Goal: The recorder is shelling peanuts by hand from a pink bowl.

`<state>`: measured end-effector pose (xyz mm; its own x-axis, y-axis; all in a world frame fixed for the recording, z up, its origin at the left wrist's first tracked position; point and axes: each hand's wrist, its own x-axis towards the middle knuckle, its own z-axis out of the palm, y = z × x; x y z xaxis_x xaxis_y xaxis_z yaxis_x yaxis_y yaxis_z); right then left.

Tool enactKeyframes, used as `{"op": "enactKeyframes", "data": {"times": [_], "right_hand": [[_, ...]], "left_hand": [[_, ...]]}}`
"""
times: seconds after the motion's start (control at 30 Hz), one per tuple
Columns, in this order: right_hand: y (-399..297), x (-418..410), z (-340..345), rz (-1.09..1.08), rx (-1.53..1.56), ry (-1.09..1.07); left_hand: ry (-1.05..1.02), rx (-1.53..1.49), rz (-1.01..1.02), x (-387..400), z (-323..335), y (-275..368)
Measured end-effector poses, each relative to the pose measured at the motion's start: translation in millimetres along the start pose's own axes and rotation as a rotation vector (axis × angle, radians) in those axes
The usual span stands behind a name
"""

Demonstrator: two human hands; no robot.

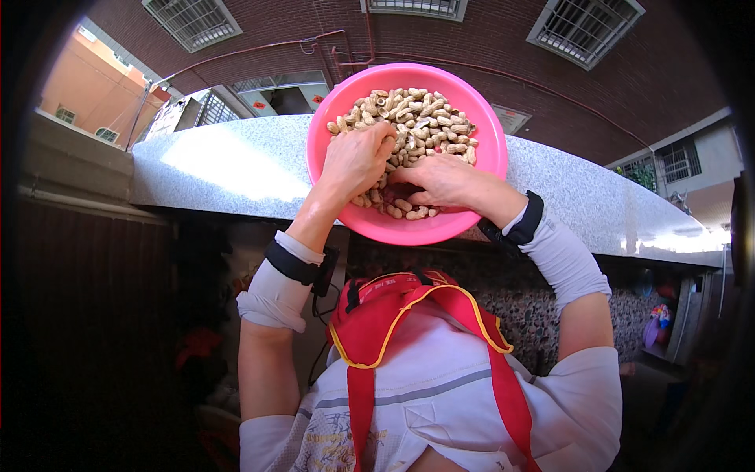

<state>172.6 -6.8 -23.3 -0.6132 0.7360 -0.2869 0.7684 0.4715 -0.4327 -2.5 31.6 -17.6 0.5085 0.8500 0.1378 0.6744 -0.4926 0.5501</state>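
A pink plastic basin (pixel 494 150) rests on a speckled stone ledge (pixel 566 183), its near rim jutting past the ledge's front edge. Unshelled peanuts (pixel 433 112) cover much of its inside, with some split shells and a few reddish kernels among them. Over the left part of the heap, my left hand (pixel 360 156) has its fingers curled in; whatever they may hold is hidden. My right hand (pixel 439 180) reaches in from the right with fingertips down among the peanuts near the front. Its thumb and fingers arch around a shaded gap, and I cannot see whether they grip a peanut.
Beyond the ledge rises a brick wall (pixel 472 35) with barred windows (pixel 584 26) and pipes. A red apron (pixel 377 330) with yellow trim hangs on my chest. Black straps (pixel 289 265) circle my sleeves. Below the ledge on the right are colourful items (pixel 657 324).
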Motion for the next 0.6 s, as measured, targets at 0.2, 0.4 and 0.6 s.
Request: {"op": "enactKeyframes", "data": {"times": [0.2, 0.4, 0.6], "right_hand": [[-5.2, -3.6, -4.4, -0.159, -0.025, -0.005], [-0.2, -0.7, -4.9, -0.255, 0.005, -0.104], [-19.0, 0.4, -6.2, -0.142, -0.158, -0.087]], "left_hand": [[0.014, 0.017, 0.02, -0.6, 0.8, -2.5], [-0.003, 0.047, 0.026, 0.9, 2.1, -0.9], [-0.017, 0.066, 0.011, -0.3, -0.1, 0.5]]}}
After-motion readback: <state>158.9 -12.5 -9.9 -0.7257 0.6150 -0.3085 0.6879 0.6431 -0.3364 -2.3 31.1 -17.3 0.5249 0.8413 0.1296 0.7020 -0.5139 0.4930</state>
